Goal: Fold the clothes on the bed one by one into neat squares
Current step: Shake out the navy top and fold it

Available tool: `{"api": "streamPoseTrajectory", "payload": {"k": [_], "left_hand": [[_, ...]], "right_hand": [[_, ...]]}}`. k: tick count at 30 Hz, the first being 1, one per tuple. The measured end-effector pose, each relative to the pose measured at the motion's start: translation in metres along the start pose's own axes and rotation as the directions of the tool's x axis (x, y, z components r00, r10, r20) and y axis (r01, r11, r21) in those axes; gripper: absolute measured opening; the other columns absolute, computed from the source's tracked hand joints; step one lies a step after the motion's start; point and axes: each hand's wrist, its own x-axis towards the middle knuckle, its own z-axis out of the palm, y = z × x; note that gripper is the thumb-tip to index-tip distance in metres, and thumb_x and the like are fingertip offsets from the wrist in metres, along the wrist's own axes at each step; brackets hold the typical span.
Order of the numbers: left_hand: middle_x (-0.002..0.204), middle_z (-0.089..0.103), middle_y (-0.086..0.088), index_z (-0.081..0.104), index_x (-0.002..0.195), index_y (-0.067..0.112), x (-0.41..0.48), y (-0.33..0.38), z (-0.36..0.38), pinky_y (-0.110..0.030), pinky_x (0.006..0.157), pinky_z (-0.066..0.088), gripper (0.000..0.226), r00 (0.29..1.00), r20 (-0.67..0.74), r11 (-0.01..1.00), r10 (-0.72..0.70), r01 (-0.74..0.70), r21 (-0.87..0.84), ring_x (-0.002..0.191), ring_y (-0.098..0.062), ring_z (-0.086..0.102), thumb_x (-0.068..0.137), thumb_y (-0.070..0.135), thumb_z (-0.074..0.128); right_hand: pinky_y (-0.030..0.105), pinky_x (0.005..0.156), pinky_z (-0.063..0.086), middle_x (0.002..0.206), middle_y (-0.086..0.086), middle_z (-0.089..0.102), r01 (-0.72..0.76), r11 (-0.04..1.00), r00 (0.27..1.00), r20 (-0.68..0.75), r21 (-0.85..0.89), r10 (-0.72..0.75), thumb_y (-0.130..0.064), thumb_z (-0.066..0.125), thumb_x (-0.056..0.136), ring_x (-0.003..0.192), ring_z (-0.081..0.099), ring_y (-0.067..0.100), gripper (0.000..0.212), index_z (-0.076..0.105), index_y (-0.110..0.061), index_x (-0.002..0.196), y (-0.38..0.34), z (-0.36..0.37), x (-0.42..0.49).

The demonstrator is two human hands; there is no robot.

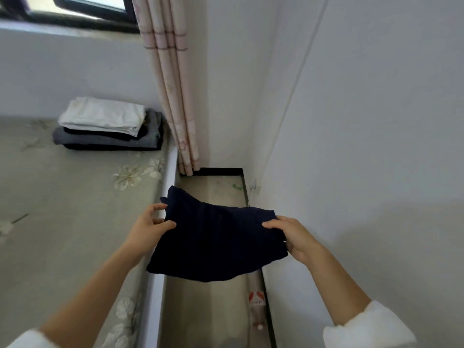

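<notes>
Lying far left is the bed [62,209], grey-green sheet w/ pale flower print, running up to the wall under a dark-framed window [75,11]. At its far corner sits a stack of folded clothes [108,126]: white piece on top, black and grey layers below, edges roughly squared. Just right of the stack a pink-striped curtain [173,84] hangs down to the floor by the bed's edge.

Lower down, left hand [148,227] pinches the left side of a dark navy garment [216,237], thumb on top, fingers curled behind the cloth, grip closed on the fabric. Forearm bare, white sleeve [27,339] pushed back near the frame bottom.

Garment is held up in the air, stretched between both hands, over the narrow floor gap [213,310] btwn bed side and right wall; not touching the bed. Looks already doubled over; can't tell what kind of garment.

Right hand [293,237] clamps the right edge, thumb over the top, fingers under, closed on the cloth. A small red-and-white item [256,298] lies on the floor below, too blurred to ID. White wall [364,121] fills the right side
</notes>
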Motion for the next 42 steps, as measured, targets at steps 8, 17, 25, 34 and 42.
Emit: {"api": "streamPoseTrajectory", "payload": {"k": [8,17,25,34,42], "left_hand": [[0.094,0.069,-0.012,0.052,0.119,0.019,0.129,0.059,-0.022,-0.032,0.061,0.051,0.033,0.984,-0.174,0.994,-0.021,0.002,-0.112,0.079,-0.026,0.069,0.090,0.007,0.062],[0.094,0.068,-0.012,0.056,0.112,0.018,0.256,0.117,-0.071,-0.029,0.061,0.050,0.027,0.928,-0.368,0.977,-0.065,-0.016,-0.214,0.079,-0.022,0.067,0.090,0.002,0.059],[0.095,0.071,-0.015,0.059,0.121,0.018,0.365,0.153,-0.172,-0.044,0.080,0.056,0.028,0.849,-0.527,0.998,-0.044,0.009,-0.069,0.085,-0.030,0.069,0.094,0.008,0.055],[0.097,0.068,-0.012,0.061,0.115,0.029,0.522,0.213,-0.344,-0.035,0.077,0.053,0.032,0.792,-0.601,0.990,0.108,-0.032,0.137,0.080,-0.022,0.065,0.095,0.006,0.051],[0.108,0.066,-0.008,0.066,0.114,0.028,0.630,0.216,-0.446,-0.036,0.090,0.051,0.028,0.636,-0.753,0.975,0.168,0.005,0.222,0.092,-0.020,0.063,0.092,0.014,0.057]], "right_hand": [[0.026,0.073,0.052,0.104,0.006,0.073,0.028,0.997,0.985,0.170,-0.076,-0.014,-0.011,0.069,0.084,0.097,0.067,0.021,0.025,0.070,-0.011,0.109,-0.114,0.028,0.163],[0.030,0.075,0.052,0.107,0.004,0.071,0.011,0.988,0.951,0.305,-0.157,0.038,-0.010,0.066,0.085,0.098,0.064,0.021,0.026,0.069,-0.018,0.109,-0.243,0.077,0.322],[0.029,0.075,0.053,0.103,0.003,0.072,0.014,0.987,0.895,0.442,-0.158,0.058,-0.006,0.063,0.086,0.094,0.066,0.019,0.027,0.068,-0.021,0.108,-0.326,0.197,0.439],[0.038,0.086,0.054,0.108,0.002,0.070,0.095,0.988,0.903,0.428,-0.123,-0.033,-0.007,0.064,0.086,0.100,0.065,0.020,0.034,0.063,-0.017,0.119,-0.407,0.361,0.555],[0.045,0.090,0.055,0.115,-0.002,0.068,0.008,1.000,0.937,0.349,-0.027,0.002,-0.009,0.063,0.089,0.101,0.065,0.018,0.033,0.062,-0.023,0.120,-0.409,0.452,0.634]]}}
